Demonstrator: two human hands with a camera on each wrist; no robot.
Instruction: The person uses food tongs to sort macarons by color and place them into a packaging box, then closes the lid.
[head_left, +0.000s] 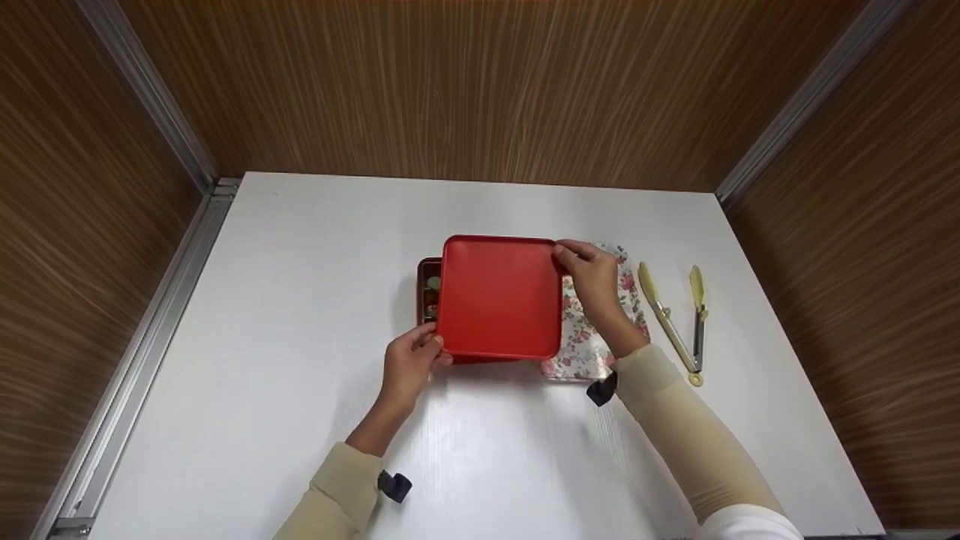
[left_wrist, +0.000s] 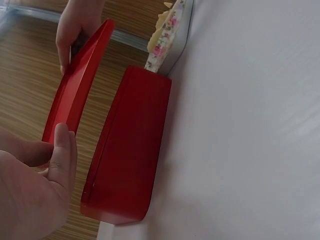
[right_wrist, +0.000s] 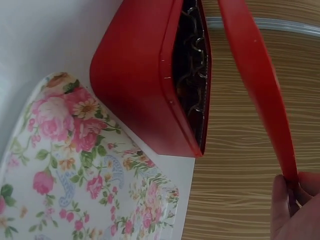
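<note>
Both hands hold a square red lid (head_left: 500,297) above a red box (left_wrist: 131,140). My left hand (head_left: 409,365) pinches the lid's near left corner, thumb on one face and fingers on the other. At the far right corner, my right hand (head_left: 595,281) pinches the edge. In the right wrist view a gap shows between the lid (right_wrist: 257,80) and the box (right_wrist: 137,75). Inside the box are dark, wavy-edged liners (right_wrist: 192,65); the lid hides most of its contents in the head view.
Right of the box lies a floral tray (head_left: 581,349), partly under my right forearm. Farther right, spread tongs (head_left: 679,337) with yellowish tips lie on the white table (head_left: 300,285). Wood-patterned panels (head_left: 465,90) enclose the back and sides.
</note>
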